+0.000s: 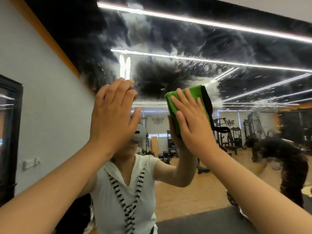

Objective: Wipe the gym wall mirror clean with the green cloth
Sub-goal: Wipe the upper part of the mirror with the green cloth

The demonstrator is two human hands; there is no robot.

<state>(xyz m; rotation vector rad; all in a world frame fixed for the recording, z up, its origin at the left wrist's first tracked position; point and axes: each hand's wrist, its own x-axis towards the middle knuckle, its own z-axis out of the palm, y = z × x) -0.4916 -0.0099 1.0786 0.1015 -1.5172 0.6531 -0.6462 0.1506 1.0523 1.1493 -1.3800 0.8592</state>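
Green cloth (196,92), one only and folded into a thick pad with a black edge and a black loop hanging from its lower right corner, lies flat on the mirror (219,39) at head height. Nearest the camera, two bare forearms reach up toward it. The right hand (192,125) lies on top of the cloth with its fingers straight and spread, pressing the pad against the glass. The left hand (113,115) is just left of the cloth and apart from it, holding nothing; its fingers are straight and close together and their tips meet their own reflection on the glass. Above the cloth, white smears (135,39) cloud a broad patch of the mirror, and up and to the right of the cloth fine droplets (202,65) speckle it. The glass runs on well above and far to the right of the cloth. Left of the cloth, the mirror ends at a slanting orange strip (50,41) against a grey wall (42,98). That wall carries one white switch plate (31,163) and one dark-framed panel (10,132), both lower than the cloth. Behind the cloth, the reflection shows the person's white top, several ceiling light strips, gym machines and a wooden floor.
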